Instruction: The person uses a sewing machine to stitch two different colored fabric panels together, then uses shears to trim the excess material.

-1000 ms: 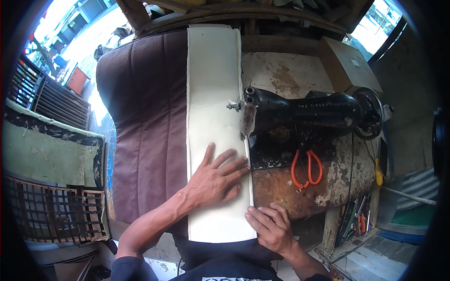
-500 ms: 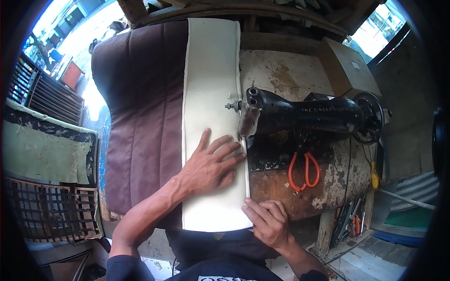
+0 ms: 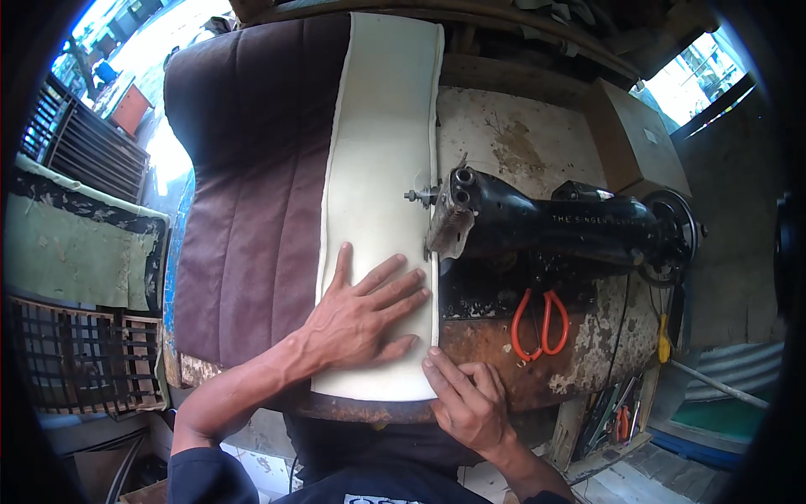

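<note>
A white padded strip [image 3: 382, 118], joined along the left to a maroon quilted panel [image 3: 252, 143], runs under the needle end of a black sewing machine [image 3: 541, 227]. My left hand [image 3: 359, 317] lies spread on the strip, left of and below the needle. My right hand [image 3: 470, 403] pinches the strip's right edge at its near end. Red-handled scissors [image 3: 558, 336] lie on the worn wooden table [image 3: 478, 340], right of the strip and below the machine arm; the needle itself is hidden.
A cardboard box [image 3: 634, 143] stands behind the machine. A worn green padded panel [image 3: 80, 248] and a webbed wooden frame [image 3: 75, 361] are at the left. A yellow-handled tool [image 3: 663, 336] hangs at the table's right edge, above tools in a rack [image 3: 621, 416].
The white strip and maroon panel have slid away from me through the machine. My right hand has travelled forward with the edge; my left hand stays spread on the strip, slightly shifted.
</note>
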